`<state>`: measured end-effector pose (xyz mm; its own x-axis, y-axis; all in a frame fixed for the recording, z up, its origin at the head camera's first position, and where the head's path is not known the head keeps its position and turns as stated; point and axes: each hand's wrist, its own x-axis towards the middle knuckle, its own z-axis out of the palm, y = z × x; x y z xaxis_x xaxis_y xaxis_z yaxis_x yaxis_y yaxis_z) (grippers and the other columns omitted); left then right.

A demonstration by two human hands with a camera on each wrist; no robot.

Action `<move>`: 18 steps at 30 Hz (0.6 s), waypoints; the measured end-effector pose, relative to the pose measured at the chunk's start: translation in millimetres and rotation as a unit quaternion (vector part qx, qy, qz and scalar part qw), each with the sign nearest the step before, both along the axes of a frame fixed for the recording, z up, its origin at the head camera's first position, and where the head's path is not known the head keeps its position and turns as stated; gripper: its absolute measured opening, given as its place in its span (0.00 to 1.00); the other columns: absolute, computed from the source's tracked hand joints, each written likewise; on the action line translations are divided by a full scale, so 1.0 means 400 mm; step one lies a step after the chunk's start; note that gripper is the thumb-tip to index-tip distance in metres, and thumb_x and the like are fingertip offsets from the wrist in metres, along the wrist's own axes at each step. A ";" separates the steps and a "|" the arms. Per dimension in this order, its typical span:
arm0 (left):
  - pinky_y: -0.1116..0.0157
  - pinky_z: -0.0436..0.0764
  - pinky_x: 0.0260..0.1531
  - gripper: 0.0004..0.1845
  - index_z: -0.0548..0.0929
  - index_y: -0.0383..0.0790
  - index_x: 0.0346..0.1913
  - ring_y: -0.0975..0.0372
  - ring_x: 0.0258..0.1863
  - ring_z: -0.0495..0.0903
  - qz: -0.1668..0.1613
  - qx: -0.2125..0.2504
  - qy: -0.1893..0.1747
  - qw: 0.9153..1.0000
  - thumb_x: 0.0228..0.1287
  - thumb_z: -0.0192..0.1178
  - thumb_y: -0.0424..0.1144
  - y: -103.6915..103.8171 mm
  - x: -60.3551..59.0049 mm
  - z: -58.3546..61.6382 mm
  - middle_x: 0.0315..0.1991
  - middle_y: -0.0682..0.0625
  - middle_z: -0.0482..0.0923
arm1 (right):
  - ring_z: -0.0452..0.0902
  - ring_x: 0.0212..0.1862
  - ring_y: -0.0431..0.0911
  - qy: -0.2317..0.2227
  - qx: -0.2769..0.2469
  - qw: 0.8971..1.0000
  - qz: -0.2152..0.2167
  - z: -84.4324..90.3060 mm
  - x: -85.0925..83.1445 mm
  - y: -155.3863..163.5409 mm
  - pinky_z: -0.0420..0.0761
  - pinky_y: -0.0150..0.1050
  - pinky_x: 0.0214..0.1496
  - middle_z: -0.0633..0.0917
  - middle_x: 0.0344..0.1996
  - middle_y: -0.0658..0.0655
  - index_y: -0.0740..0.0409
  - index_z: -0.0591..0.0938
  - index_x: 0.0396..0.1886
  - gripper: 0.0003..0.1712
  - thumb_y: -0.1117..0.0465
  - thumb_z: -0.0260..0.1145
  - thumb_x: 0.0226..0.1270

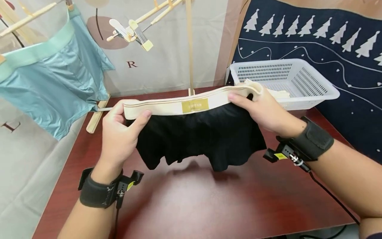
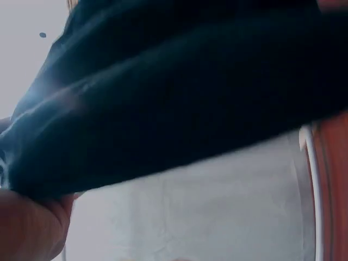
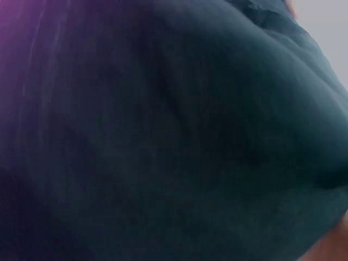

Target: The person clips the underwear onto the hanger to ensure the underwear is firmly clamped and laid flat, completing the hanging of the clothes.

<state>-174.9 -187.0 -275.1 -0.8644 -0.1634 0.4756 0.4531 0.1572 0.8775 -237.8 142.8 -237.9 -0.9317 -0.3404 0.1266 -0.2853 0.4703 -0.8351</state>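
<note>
**Two hands, one pair of black briefs held over the table**

The left hand [image 1: 119, 132] pinches one end of the cream waistband [image 1: 191, 104], thumb on the near face, fingers curled behind. The right hand [image 1: 262, 113] grips the other end, fingers wrapped over the band's top edge. Between them one pair of black briefs [image 1: 200, 136] hangs stretched in the air, above the red-brown table [image 1: 194, 205] and not touching it; its shadow falls on the wood below. One gold label [image 1: 195, 105] sits at the middle of the band.

In both wrist views dark cloth [image 2: 179, 98] fills nearly the whole frame, close and blurred.

One white basket [image 1: 310, 79] stands on the table behind the right hand, with some pale cloth [image 1: 277, 93] in it. One teal pair of shorts [image 1: 56, 79] hangs at the left from a wooden rack [image 1: 188, 43]. Two clips [image 1: 131, 33] dangle free from the rack, side by side.
</note>
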 end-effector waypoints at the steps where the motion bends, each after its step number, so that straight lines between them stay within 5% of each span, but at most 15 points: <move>1: 0.71 0.77 0.39 0.12 0.83 0.39 0.47 0.64 0.37 0.81 -0.001 -0.022 -0.009 1.000 0.62 0.69 0.33 -0.006 0.007 -0.002 0.36 0.53 0.86 | 0.72 0.57 0.38 0.002 0.003 1.000 -0.006 -0.011 0.011 0.008 0.68 0.27 0.60 0.81 0.57 0.53 0.57 0.80 0.60 0.23 0.49 0.63 0.73; 4: 0.71 0.75 0.42 0.11 0.81 0.36 0.48 0.64 0.38 0.79 -0.015 -0.097 -0.031 0.995 0.65 0.66 0.33 -0.022 0.033 -0.010 0.36 0.55 0.83 | 0.71 0.55 0.37 0.011 0.040 0.999 -0.004 -0.043 0.047 0.035 0.67 0.27 0.59 0.81 0.54 0.52 0.54 0.82 0.56 0.19 0.49 0.63 0.74; 8: 0.73 0.73 0.43 0.10 0.78 0.38 0.48 0.65 0.40 0.76 -0.045 -0.201 -0.062 0.977 0.67 0.65 0.34 -0.036 0.073 -0.026 0.36 0.55 0.79 | 0.77 0.48 0.36 0.006 0.053 0.997 0.049 -0.079 0.090 0.065 0.72 0.24 0.52 0.86 0.46 0.49 0.53 0.85 0.52 0.13 0.54 0.61 0.76; 12: 0.73 0.73 0.42 0.09 0.78 0.45 0.48 0.66 0.41 0.76 -0.079 -0.240 -0.100 0.962 0.68 0.65 0.36 -0.041 0.109 -0.043 0.37 0.54 0.80 | 0.77 0.42 0.35 -0.025 0.053 0.996 0.062 -0.106 0.121 0.085 0.75 0.26 0.47 0.86 0.39 0.46 0.52 0.85 0.46 0.10 0.55 0.61 0.76; 15: 0.73 0.75 0.42 0.10 0.77 0.45 0.49 0.64 0.42 0.78 -0.099 -0.244 -0.136 0.955 0.68 0.64 0.38 -0.040 0.107 -0.066 0.39 0.52 0.82 | 0.76 0.37 0.36 -0.049 0.052 0.996 0.052 -0.134 0.114 0.088 0.76 0.29 0.42 0.83 0.32 0.47 0.56 0.85 0.38 0.12 0.53 0.62 0.75; 18: 0.69 0.76 0.44 0.13 0.77 0.46 0.52 0.62 0.42 0.79 -0.104 -0.278 -0.171 0.940 0.69 0.64 0.43 -0.039 0.065 -0.109 0.42 0.51 0.83 | 0.75 0.37 0.36 -0.083 0.059 0.994 0.036 -0.182 0.075 0.087 0.76 0.30 0.41 0.83 0.33 0.48 0.56 0.85 0.38 0.16 0.49 0.62 0.74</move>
